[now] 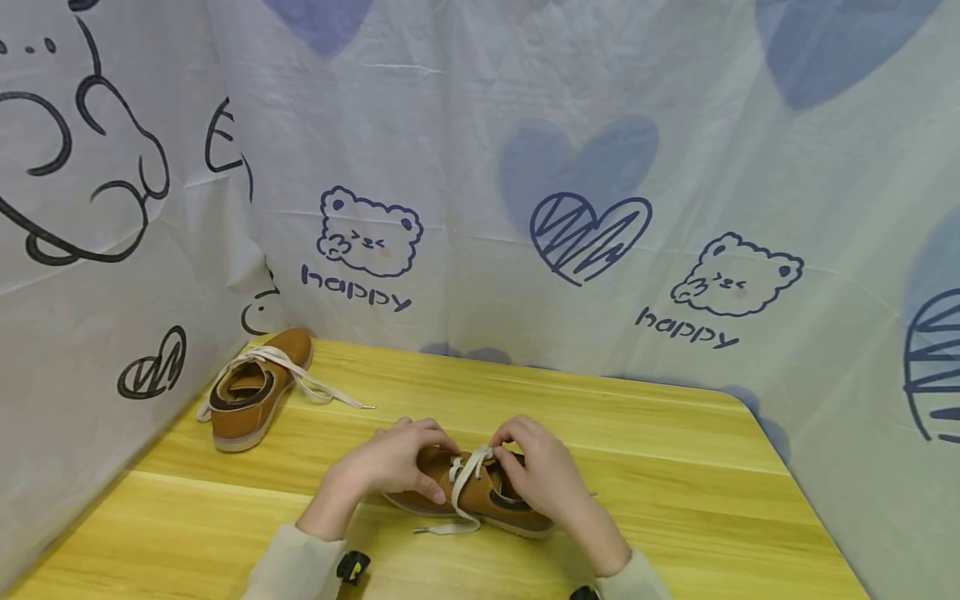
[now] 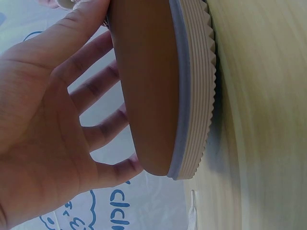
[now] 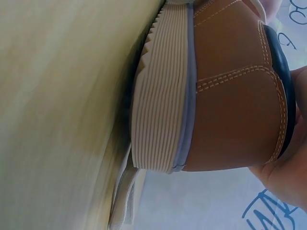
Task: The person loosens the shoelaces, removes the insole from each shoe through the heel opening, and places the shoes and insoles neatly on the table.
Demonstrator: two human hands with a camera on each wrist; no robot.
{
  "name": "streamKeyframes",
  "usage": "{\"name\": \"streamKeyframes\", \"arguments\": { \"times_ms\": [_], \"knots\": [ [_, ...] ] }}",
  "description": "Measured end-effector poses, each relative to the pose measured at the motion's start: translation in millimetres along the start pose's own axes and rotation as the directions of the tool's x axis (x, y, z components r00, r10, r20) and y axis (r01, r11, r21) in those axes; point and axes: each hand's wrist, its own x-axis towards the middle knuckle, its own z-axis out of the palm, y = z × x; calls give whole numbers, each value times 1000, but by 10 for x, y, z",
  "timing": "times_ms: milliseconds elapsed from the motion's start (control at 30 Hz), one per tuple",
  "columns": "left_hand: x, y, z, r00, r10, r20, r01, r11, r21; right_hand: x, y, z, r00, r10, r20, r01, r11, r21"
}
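A brown shoe with a pale ribbed sole stands on the table, its toe pointing left. My left hand holds its front part, the thumb on the near side and the fingers reaching over to the far side. In the left wrist view those fingers lie behind the shoe's brown toe. At the eyelets my right hand pinches the white shoelace between thumb and forefinger. One lace end hangs over the near side onto the table. The right wrist view shows the stitched heel, with part of the right hand behind it.
A second brown shoe stands at the table's back left, its loose white lace trailing to the right. Printed cloth walls enclose the yellow wooden table at the back and sides.
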Motion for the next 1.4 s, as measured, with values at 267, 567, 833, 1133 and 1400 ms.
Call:
{"name": "streamKeyframes", "arguments": {
  "times_ms": [267,567,833,1133,1400],
  "knots": [
    [1,1,11,1000,-22,-4,22,1000,-2,3,84,-33,989,134,-66,-124,982,139],
    [3,-4,17,1000,-13,-6,13,1000,8,6,146,-35,981,195,-16,-190,967,168],
    [10,-9,17,1000,-5,-4,5,1000,2,17,107,-85,999,16,-28,-11,986,167],
    [9,-18,14,1000,2,-2,-2,1000,1,16,56,-88,985,-169,22,169,985,-16],
    [4,-5,13,1000,-16,-8,16,1000,4,1,70,-60,994,-107,16,108,992,-64]
  ]
}}
